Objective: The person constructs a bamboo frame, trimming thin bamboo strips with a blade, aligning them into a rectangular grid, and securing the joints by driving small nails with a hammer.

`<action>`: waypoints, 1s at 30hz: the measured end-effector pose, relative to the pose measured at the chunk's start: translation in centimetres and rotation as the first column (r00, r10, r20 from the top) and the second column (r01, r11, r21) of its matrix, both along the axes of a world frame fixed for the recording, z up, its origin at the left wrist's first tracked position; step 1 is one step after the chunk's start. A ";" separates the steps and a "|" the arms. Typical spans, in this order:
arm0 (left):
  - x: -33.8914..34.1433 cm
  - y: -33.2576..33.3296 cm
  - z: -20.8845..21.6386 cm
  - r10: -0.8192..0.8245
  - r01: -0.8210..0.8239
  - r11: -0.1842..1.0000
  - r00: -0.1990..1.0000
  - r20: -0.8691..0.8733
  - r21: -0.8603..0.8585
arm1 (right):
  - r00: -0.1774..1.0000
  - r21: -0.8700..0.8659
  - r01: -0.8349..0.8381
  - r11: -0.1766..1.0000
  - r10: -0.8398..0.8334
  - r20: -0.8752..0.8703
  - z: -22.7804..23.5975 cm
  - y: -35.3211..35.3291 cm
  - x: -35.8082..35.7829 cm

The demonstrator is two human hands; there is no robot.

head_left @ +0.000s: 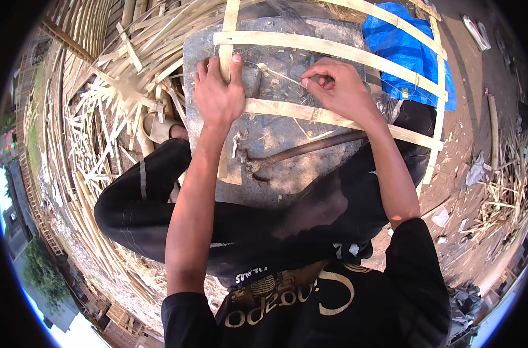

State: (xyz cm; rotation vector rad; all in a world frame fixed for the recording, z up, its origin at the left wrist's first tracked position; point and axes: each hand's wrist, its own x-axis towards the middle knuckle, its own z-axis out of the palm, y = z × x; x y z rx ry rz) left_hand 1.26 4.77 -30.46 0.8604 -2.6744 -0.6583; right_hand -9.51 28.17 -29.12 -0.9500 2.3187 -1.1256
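Observation:
My left hand (pixel 219 95) is closed over an upright bamboo strip (pixel 227 57) where it meets a crosswise bamboo strip (pixel 301 112), thumb and fingers on either side. To its right, my right hand (pixel 346 91) hovers above that crosswise strip with thumb and forefinger pinched together. Something very thin seems to be between those fingertips, too fine to name. The strips belong to a lattice frame with another crosswise strip (pixel 327 49) farther off. Beneath lies a scuffed grey slab (pixel 287 182). A hammer (pixel 307 152) with a wooden handle rests on it, close to my legs.
A blue tarp (pixel 400 49) lies under the frame's far right corner. Long bamboo strips (pixel 159 40) and split offcuts (pixel 95 124) pile up on the left. More bamboo scraps (pixel 504 194) litter the ground at right. My crossed leg (pixel 142 203) borders the slab.

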 end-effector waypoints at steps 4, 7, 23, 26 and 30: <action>0.2 0.1 0.7 0.044 -0.046 0.998 0.998 0.042 0.035 | 0.989 0.096 -0.028 0.995 0.014 0.144 0.6 -0.4 0.2; 0.0 0.1 0.3 0.039 -0.038 0.999 0.999 0.022 -0.024 | 0.983 0.079 -0.028 0.996 0.013 0.184 -0.5 -0.4 -0.1; 0.2 0.2 0.3 0.030 -0.030 0.999 1.000 -0.001 0.017 | 0.990 0.119 -0.041 0.992 0.025 0.139 -0.5 0.0 -0.5; 0.2 0.2 0.4 0.025 -0.025 1.000 1.000 0.007 0.015 | 0.978 0.100 -0.026 0.995 0.005 0.209 -0.7 0.0 -0.6; -0.2 0.6 0.7 0.029 -0.030 0.999 1.000 0.010 0.028 | 0.971 -0.024 0.093 0.995 -0.085 0.222 -1.0 0.1 -0.6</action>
